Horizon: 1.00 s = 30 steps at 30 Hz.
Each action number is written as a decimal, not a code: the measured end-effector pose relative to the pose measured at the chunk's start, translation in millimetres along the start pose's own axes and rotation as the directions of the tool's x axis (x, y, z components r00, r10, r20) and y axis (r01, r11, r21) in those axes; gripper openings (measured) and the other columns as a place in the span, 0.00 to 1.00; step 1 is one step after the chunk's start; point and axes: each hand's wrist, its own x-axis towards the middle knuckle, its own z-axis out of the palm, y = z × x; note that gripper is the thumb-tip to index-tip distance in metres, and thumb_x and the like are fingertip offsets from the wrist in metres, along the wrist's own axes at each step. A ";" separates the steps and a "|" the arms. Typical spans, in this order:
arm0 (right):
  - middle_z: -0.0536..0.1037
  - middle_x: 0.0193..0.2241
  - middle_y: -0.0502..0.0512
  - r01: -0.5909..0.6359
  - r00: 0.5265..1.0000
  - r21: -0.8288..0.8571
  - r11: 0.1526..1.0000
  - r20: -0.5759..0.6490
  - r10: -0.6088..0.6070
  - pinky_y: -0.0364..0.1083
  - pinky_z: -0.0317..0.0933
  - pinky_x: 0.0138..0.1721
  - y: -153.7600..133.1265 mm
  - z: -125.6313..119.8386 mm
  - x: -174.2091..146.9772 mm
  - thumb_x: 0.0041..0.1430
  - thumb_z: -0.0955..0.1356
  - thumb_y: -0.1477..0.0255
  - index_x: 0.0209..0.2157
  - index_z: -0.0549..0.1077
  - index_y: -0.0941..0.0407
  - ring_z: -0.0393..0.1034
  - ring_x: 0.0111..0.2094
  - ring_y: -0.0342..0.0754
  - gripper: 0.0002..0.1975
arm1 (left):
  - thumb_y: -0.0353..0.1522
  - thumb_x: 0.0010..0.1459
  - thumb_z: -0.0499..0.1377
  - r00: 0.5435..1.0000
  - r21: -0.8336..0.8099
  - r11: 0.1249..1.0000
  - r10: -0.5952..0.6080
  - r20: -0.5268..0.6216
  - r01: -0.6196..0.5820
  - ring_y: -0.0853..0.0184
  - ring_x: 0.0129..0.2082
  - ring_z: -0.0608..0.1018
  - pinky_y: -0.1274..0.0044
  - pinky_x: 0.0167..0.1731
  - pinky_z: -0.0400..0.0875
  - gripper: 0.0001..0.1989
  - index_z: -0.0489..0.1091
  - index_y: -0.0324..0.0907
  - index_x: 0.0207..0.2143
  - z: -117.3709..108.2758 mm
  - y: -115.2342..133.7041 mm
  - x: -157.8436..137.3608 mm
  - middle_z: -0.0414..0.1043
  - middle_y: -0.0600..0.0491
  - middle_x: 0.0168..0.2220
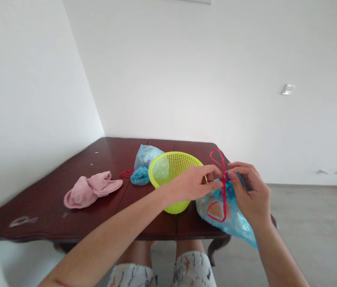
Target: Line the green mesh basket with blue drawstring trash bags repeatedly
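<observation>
Pinching red drawstring [224,180] | left hand [198,182]: palm-down grip beside yellow basket [177,208] | right hand [250,195]: curled grip, likewise pinching

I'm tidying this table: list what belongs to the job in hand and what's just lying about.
In use:
translucent blue plastic bag with red drawstring

Apparently lying about:
round lime plastic basket
pink soft fabric item
second blue plastic bag

On the table [46,195], the cloth [81,193] lies left, the basket [177,208] well right of it; the far bag [146,156] sits behind and left of the basket, the near bag [237,219] right of it at the front right corner
</observation>
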 end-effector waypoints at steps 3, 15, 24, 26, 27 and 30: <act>0.85 0.49 0.57 0.016 1.000 -0.012 1.000 0.002 -0.016 0.55 0.74 0.56 -4.3 2.0 2.1 0.81 0.74 0.65 0.46 0.83 0.49 0.81 0.51 0.55 0.05 | 0.45 0.73 0.73 1.000 0.005 1.000 -0.026 0.015 0.026 0.67 0.33 0.79 0.73 0.35 0.72 0.15 0.80 0.47 0.52 -1.6 0.6 -0.4 0.82 0.56 0.38; 0.85 0.35 0.53 -0.268 0.962 0.144 0.952 -0.005 0.272 0.46 0.69 0.35 0.0 13.2 -11.4 0.77 0.77 0.51 0.44 0.82 0.51 0.76 0.32 0.48 0.18 | 0.41 0.78 0.67 0.991 0.191 0.978 -0.066 -0.120 0.088 0.60 0.39 0.86 0.70 0.41 0.76 0.11 0.89 0.47 0.49 5.7 -8.9 1.4 0.91 0.51 0.44; 0.78 0.30 0.48 -0.487 0.861 0.304 0.819 0.009 0.508 0.42 0.59 0.27 15.7 19.3 -13.2 0.68 0.81 0.41 0.43 0.80 0.51 0.65 0.27 0.44 0.28 | 0.46 0.84 0.58 0.961 -0.161 0.985 -0.105 -0.256 0.065 0.66 0.34 0.87 0.76 0.32 0.72 0.21 0.87 0.46 0.57 -2.0 -16.6 -1.6 0.89 0.47 0.47; 0.78 0.30 0.47 -0.516 0.849 0.335 0.788 0.078 0.522 0.41 0.58 0.26 11.4 17.7 -15.3 0.70 0.80 0.41 0.45 0.80 0.51 0.64 0.26 0.44 0.27 | 0.51 0.83 0.59 0.961 -0.398 0.912 -0.194 -0.196 0.103 0.68 0.31 0.86 0.79 0.28 0.71 0.23 0.86 0.44 0.54 -0.6 -20.1 0.9 0.87 0.47 0.46; 0.78 0.30 0.48 -0.518 0.852 0.345 0.783 0.126 0.508 0.42 0.59 0.27 8.2 16.2 -16.3 0.72 0.79 0.41 0.46 0.81 0.50 0.64 0.26 0.44 0.26 | 0.53 0.82 0.59 0.959 -0.499 0.857 -0.237 -0.154 0.131 0.68 0.30 0.86 0.80 0.27 0.71 0.25 0.85 0.43 0.52 -0.9 -21.6 1.9 0.86 0.47 0.44; 0.78 0.32 0.49 -0.474 0.878 0.316 0.822 0.237 0.415 0.42 0.62 0.30 -2.1 11.6 -17.9 0.75 0.77 0.43 0.45 0.82 0.51 0.66 0.29 0.45 0.24 | 0.60 0.78 0.61 0.949 -0.716 0.670 -0.313 -0.034 0.195 0.64 0.29 0.87 0.77 0.27 0.79 0.30 0.82 0.42 0.51 -6.4 -23.7 2.7 0.86 0.47 0.41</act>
